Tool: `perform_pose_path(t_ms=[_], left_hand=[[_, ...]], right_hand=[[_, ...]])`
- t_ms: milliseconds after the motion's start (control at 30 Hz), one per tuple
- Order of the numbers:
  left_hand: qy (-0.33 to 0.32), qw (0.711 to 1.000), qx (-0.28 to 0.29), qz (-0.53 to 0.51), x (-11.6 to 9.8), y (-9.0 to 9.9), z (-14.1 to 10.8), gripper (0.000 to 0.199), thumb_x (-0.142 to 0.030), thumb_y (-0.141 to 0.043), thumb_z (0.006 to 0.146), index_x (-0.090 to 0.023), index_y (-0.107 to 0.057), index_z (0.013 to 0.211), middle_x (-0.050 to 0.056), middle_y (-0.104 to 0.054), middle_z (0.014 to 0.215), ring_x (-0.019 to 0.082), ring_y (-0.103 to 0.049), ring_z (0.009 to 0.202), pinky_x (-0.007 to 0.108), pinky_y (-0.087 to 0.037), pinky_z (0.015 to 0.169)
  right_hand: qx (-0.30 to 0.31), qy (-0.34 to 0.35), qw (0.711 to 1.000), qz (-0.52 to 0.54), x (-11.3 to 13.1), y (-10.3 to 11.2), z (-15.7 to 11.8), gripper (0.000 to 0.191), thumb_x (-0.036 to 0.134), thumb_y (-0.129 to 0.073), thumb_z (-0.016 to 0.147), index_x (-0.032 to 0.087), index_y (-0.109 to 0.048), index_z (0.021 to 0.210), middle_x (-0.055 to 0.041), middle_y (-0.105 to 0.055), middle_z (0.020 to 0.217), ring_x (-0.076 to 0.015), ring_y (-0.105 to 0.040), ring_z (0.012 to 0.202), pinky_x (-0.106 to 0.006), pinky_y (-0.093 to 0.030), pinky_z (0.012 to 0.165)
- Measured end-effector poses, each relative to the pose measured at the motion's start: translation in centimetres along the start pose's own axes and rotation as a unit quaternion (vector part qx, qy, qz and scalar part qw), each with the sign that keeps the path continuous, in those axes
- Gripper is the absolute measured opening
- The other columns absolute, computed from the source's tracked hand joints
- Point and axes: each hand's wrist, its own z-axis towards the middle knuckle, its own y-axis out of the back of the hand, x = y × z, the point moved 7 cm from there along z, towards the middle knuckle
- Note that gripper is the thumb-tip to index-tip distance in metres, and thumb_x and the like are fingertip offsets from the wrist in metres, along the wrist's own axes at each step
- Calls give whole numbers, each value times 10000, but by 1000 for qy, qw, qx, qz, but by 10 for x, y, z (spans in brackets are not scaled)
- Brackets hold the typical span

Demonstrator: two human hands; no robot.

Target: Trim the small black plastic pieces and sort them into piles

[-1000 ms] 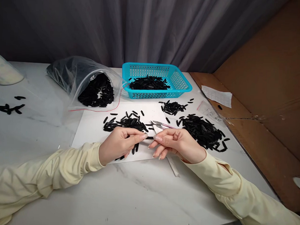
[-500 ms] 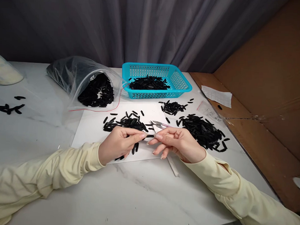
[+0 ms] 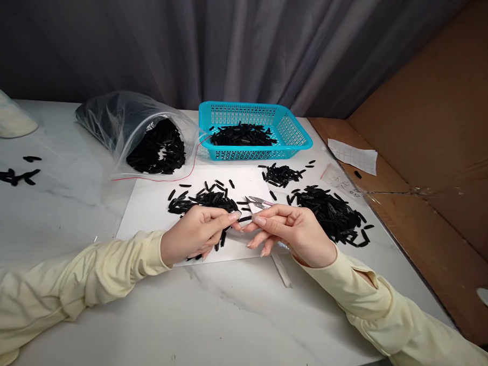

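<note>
Since the frame half a second ago, the right hand [image 3: 294, 231] has risen slightly near the middle of the frame, and the black strip [image 3: 245, 219] between the hands now slants a little, its right end higher. The left hand [image 3: 201, 229] has shifted only at its fingers, one of which now reaches out below the strip. The piles, basket and bag match the earlier view.

The right hand pinches the strip between thumb and forefinger, its other fingers loosely spread. The left thumb and finger stand close together at the strip's left end; whether they grip it, I cannot tell.

Snips [image 3: 259, 201] lie just behind the right hand, which covers their handles. The left hand partly hides the middle pile [image 3: 205, 200] on a white sheet [image 3: 145, 222]. Right of centre lie a large pile [image 3: 327, 213] and, above it, a smaller pile [image 3: 282, 175]. At upper centre, a blue basket [image 3: 300, 145] on the bench [image 3: 222, 322] holds more black pieces; an open clear bag [image 3: 105, 117] of them lies to its left. Cardboard [image 3: 441, 105] walls the right edge, and a grey curtain [image 3: 234, 42] hangs across the top.
</note>
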Motion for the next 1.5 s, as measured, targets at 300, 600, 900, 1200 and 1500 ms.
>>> perform_pose_path(t_ms=[300, 600, 900, 1200, 1500], left_hand=[[1, 1000, 4, -13, -1, 0, 0, 277, -418, -499, 810, -152, -560, 761, -129, -260, 300, 26, -208, 223, 146, -301, 262], [-15, 1000, 22, 12, -1, -1, 1, 221, -342, -565, 777, -137, -571, 861, -132, -309, 297, 28, -244, 235, 144, -312, 267], [-32, 999, -1, 37, -1, 2, 1, 216, -352, -568, 782, -151, -575, 863, -126, -322, 301, 31, -268, 233, 145, -279, 269], [-37, 995, -20, 85, -5, 4, -2, 194, -325, -580, 770, -149, -585, 852, -111, -378, 319, 38, -331, 245, 137, -242, 271], [-62, 989, -34, 129, -5, 4, -4, 207, -349, -575, 768, -165, -556, 859, -110, -404, 349, 43, -358, 278, 138, -269, 313]], right_hand=[[4, -1, 1000, -10, -1, -2, 1, 182, 254, -702, 700, 99, -610, 719, -89, -707, 733, -175, -677, 545, -213, -530, 420], [-20, 7, 1000, -11, 2, 0, 0, 176, 222, -727, 662, 103, -615, 725, -69, -702, 691, -175, -680, 586, -224, -540, 454], [-11, -4, 1000, -13, 0, -1, 2, 219, 226, -741, 645, 116, -588, 757, -50, -686, 662, -184, -680, 639, -243, -551, 479], [-4, -6, 1000, 2, -8, -5, 6, 259, 233, -758, 624, 123, -564, 757, -2, -641, 583, -132, -633, 532, -224, -531, 447], [10, 5, 999, -48, -4, -10, 0, 304, 284, -760, 616, 154, -542, 784, -13, -646, 656, -164, -662, 632, -267, -563, 532]])
